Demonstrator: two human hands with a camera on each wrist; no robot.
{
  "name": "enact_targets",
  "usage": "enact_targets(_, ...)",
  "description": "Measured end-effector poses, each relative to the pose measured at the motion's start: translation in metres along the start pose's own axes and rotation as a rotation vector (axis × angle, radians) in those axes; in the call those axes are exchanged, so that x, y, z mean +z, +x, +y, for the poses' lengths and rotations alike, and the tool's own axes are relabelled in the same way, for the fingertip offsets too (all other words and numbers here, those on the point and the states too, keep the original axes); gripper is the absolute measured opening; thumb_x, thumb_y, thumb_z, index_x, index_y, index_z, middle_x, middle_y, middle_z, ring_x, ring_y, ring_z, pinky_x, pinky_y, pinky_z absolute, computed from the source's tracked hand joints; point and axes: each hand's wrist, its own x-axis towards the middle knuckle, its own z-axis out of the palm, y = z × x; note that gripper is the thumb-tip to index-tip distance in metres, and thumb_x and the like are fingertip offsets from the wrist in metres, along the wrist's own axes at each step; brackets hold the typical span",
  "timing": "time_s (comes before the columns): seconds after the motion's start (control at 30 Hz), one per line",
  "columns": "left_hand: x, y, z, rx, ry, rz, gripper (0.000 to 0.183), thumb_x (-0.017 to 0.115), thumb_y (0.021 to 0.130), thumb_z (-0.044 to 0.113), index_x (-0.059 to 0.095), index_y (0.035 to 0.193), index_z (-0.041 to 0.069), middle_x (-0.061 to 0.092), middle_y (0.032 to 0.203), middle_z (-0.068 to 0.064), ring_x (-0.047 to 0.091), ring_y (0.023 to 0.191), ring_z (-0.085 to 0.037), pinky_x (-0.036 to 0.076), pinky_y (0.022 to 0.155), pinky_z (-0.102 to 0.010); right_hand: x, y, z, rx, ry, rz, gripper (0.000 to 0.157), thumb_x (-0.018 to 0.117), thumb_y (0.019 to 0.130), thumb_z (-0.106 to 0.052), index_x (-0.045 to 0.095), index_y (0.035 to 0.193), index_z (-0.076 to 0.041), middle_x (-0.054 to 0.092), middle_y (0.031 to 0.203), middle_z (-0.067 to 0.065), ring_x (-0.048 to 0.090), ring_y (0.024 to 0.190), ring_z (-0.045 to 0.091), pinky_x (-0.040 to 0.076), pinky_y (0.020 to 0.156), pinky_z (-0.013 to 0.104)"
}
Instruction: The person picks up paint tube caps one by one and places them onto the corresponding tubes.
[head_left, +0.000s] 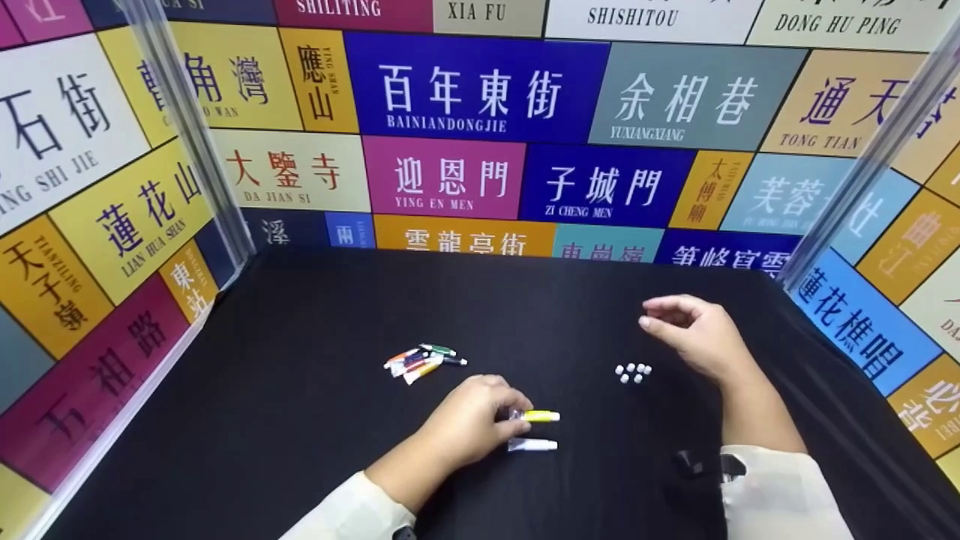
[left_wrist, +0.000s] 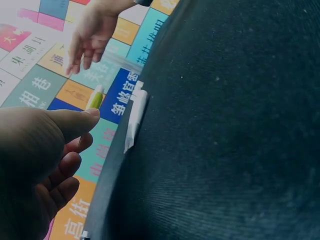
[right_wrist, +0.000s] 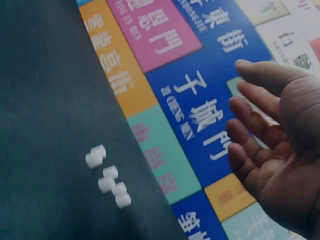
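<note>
Between thumb and fingers my left hand [head_left: 474, 420] pinches a small yellow paint tube [head_left: 541, 416], its white end pointing right. Just nearer to me lies a white paint tube [head_left: 534, 445] on the black cloth; the left wrist view shows this white tube [left_wrist: 135, 117] below the pinched one. My right hand [head_left: 703, 335] hovers at the right with its fingers loosely bent and nothing held. Several small white caps [head_left: 631, 367] sit on the cloth near it, and the right wrist view shows these caps [right_wrist: 123, 200] apart from the fingers.
A loose pile of coloured paint tubes [head_left: 424, 366] lies left of centre on the black-covered table [head_left: 315, 315]. Panels printed with place names [head_left: 480, 90] enclose the back and sides. A small black object [head_left: 688, 462] is beside the right sleeve.
</note>
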Motion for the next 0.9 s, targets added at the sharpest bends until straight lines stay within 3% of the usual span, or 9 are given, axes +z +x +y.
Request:
enact_targets(0.1, 0.001, 0.000, -0.002, -0.023, -0.025, -0.002, 0.016, 0.087, 0.090, 0.023, 0.085, 0.106, 0.021, 0.074, 0.090, 0.005, 0.058, 0.084, -0.005, 0.053, 0.082, -0.023, -0.002, 0.001, 0.012, 0.029, -0.066, -0.095, 0.039, 0.081, 0.096, -0.035, 0.077, 0.124, -0.008, 0.079, 0.111, 0.008, 0.067, 0.091, 0.003, 0.053, 0.078, 0.016)
enact_targets(0.2, 0.003, 0.000, -0.005, -0.032, -0.040, -0.002, 0.016, 0.087, 0.089, 0.021, 0.084, 0.104, 0.020, 0.073, 0.088, 0.006, 0.058, 0.082, -0.004, 0.052, 0.080, -0.021, -0.002, 0.001, 0.024, 0.057, -0.057, -0.169, 0.047, 0.081, 0.096, -0.038, 0.075, 0.130, -0.006, 0.078, 0.117, 0.012, 0.067, 0.095, 0.004, 0.054, 0.081, 0.017)
enact_targets(0.37, 0.007, 0.000, -0.008, -0.023, -0.067, -0.004, 0.014, 0.087, 0.088, 0.018, 0.084, 0.102, 0.017, 0.073, 0.086, 0.003, 0.062, 0.080, -0.007, 0.052, 0.076, -0.019, 0.002, 0.001, 0.040, 0.079, 0.028, -0.192, 0.054, 0.083, 0.094, -0.037, 0.072, 0.133, -0.002, 0.078, 0.122, 0.014, 0.070, 0.096, 0.000, 0.055, 0.084, 0.015)
enact_targets(0.53, 0.009, 0.000, -0.010, -0.033, -0.091, -0.013, 0.014, 0.088, 0.087, 0.015, 0.083, 0.100, 0.016, 0.072, 0.085, 0.003, 0.062, 0.080, -0.006, 0.051, 0.076, -0.018, 0.004, 0.000, 0.052, 0.086, -0.045, -0.214, 0.055, 0.086, 0.090, -0.038, 0.074, 0.131, -0.004, 0.077, 0.114, 0.011, 0.066, 0.092, 0.008, 0.054, 0.079, 0.020)
enact_targets(0.7, 0.011, -0.001, -0.012, -0.055, -0.123, -0.027, 0.011, 0.086, 0.088, 0.014, 0.080, 0.097, 0.016, 0.073, 0.086, 0.002, 0.062, 0.081, -0.006, 0.051, 0.077, -0.019, 0.008, -0.001, 0.063, 0.118, -0.101, -0.286, 0.056, 0.089, 0.087, -0.039, 0.074, 0.130, -0.006, 0.074, 0.116, 0.014, 0.060, 0.091, 0.018, 0.053, 0.075, 0.025)
enact_targets(0.9, 0.013, -0.002, -0.012, -0.044, -0.095, -0.019, 0.010, 0.086, 0.088, 0.015, 0.076, 0.088, 0.018, 0.071, 0.085, 0.001, 0.058, 0.077, -0.006, 0.048, 0.073, -0.018, 0.014, -0.001, 0.072, 0.113, -0.096, -0.349, 0.055, 0.092, 0.083, -0.033, 0.075, 0.127, -0.005, 0.074, 0.116, 0.015, 0.061, 0.089, 0.015, 0.052, 0.074, 0.023)
